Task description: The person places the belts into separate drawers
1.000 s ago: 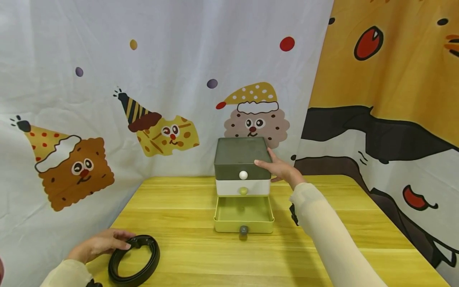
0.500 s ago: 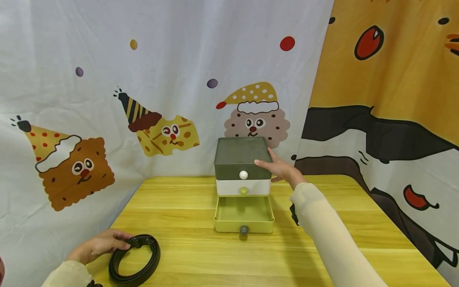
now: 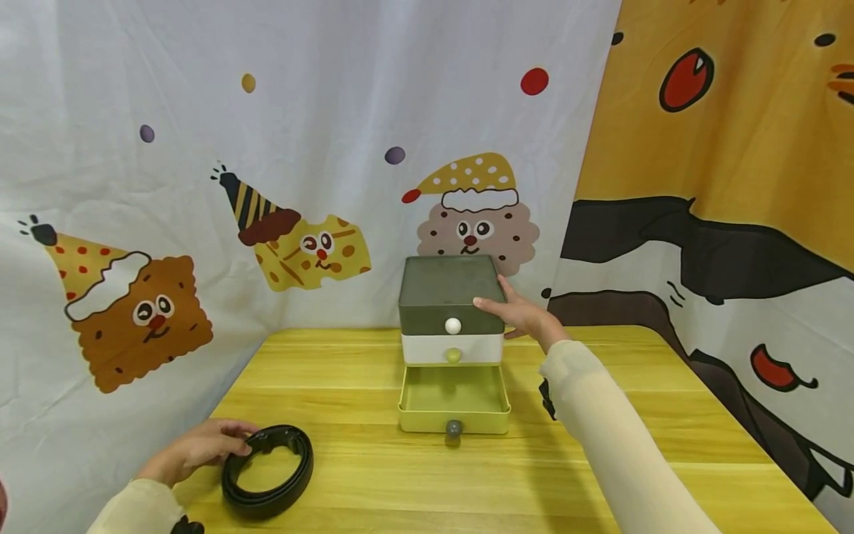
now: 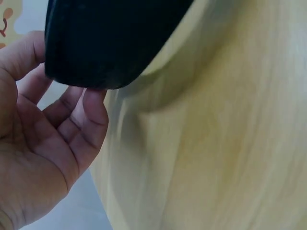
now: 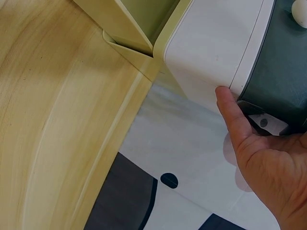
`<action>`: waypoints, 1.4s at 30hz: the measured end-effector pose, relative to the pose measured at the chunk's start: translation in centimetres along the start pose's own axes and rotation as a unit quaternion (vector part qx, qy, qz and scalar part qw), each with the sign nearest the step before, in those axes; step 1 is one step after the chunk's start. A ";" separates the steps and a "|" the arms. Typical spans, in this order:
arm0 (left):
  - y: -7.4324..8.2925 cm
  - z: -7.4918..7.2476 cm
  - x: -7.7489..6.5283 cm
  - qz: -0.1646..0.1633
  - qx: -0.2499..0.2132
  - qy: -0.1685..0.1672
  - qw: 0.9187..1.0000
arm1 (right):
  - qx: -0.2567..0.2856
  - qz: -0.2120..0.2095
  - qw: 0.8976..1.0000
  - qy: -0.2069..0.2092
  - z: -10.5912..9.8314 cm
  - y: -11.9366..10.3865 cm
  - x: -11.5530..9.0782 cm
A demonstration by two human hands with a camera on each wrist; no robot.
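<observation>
My left hand (image 3: 200,449) pinches a coiled black belt (image 3: 270,503) at its upper left side. The left wrist view shows the belt (image 4: 105,43) close up between thumb and fingers, just over the tabletop. A small drawer box (image 3: 448,278) stands at the back, dark green on top, white in the middle and yellow-green below. Its bottom drawer (image 3: 423,423) is pulled out, with nothing visible inside. My right hand (image 3: 530,319) rests against the box's right side, thumb on the upper front edge. In the right wrist view, one straight finger (image 5: 232,112) touches the white section.
Both upper drawers are closed, with a white knob (image 3: 453,326) and a yellow-green knob (image 3: 453,355). The wooden table (image 3: 347,475) ends close behind the box. A printed cartoon curtain (image 3: 320,96) hangs along the back and sides.
My left hand has carried the belt slightly to the right and away from me in the last half second. The right hand and the drawer box have stayed in place.
</observation>
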State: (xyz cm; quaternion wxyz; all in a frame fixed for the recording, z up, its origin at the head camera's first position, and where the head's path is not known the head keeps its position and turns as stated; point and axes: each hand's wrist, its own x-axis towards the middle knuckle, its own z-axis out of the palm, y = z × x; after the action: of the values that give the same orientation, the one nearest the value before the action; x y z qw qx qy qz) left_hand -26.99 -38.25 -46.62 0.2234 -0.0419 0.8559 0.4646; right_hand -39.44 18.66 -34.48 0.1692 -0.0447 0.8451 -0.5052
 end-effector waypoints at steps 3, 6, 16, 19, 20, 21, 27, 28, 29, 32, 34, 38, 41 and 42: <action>0.4 0.3 0.2 -0.004 -0.012 0.012 1.000 | -0.002 0.001 1.000 0.000 0.0 0.0 0.0; 0.8 0.7 0.4 -0.004 -0.016 0.023 1.000 | -0.003 0.001 1.000 0.000 0.0 -0.1 -0.1; 2.0 1.9 1.1 -0.004 -0.040 0.072 0.997 | -0.001 0.002 1.000 -0.001 0.0 0.0 0.0; 2.3 2.4 1.2 0.007 -0.056 0.086 0.995 | 0.001 0.002 1.000 -0.002 0.0 0.0 0.0; 2.4 2.5 1.3 0.015 -0.056 0.086 0.995 | 0.002 0.001 1.000 -0.003 0.0 0.0 0.0; 2.5 2.7 1.4 0.019 -0.060 0.088 0.994 | 0.003 0.001 1.000 -0.003 0.0 0.0 -0.1; 3.3 3.9 1.9 0.050 -0.072 0.099 0.991 | 0.007 0.000 1.000 -0.003 0.0 -0.1 -0.2; 3.5 4.1 2.0 0.055 -0.074 0.101 0.991 | 0.007 0.000 1.000 -0.003 0.0 -0.1 -0.2; 3.7 4.3 2.1 0.060 -0.076 0.101 0.990 | 0.007 -0.001 1.000 -0.002 0.0 -0.1 -0.2; 4.2 4.8 2.3 0.065 -0.086 0.104 0.989 | 0.007 0.000 1.000 -0.002 0.0 0.0 -0.1; 4.7 5.0 2.4 0.068 -0.095 0.104 0.988 | 0.007 0.001 1.000 -0.002 0.1 0.1 0.0; 5.6 5.2 2.8 0.076 -0.110 0.101 0.986 | 0.009 -0.001 1.000 -0.002 0.0 0.1 0.0; 6.3 5.4 2.9 0.079 -0.116 0.103 0.985 | 0.012 -0.002 1.000 -0.003 0.0 0.1 0.1; 6.5 5.5 3.0 0.075 -0.122 0.108 0.984 | 0.012 -0.002 1.000 -0.003 0.0 0.1 0.1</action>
State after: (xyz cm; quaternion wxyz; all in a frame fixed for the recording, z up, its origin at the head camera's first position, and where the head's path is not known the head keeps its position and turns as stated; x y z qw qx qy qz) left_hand -29.59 -29.69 -45.38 0.0879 -0.0546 0.8126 0.5735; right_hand -39.48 18.69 -34.61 0.1718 -0.0457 0.8383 -0.5155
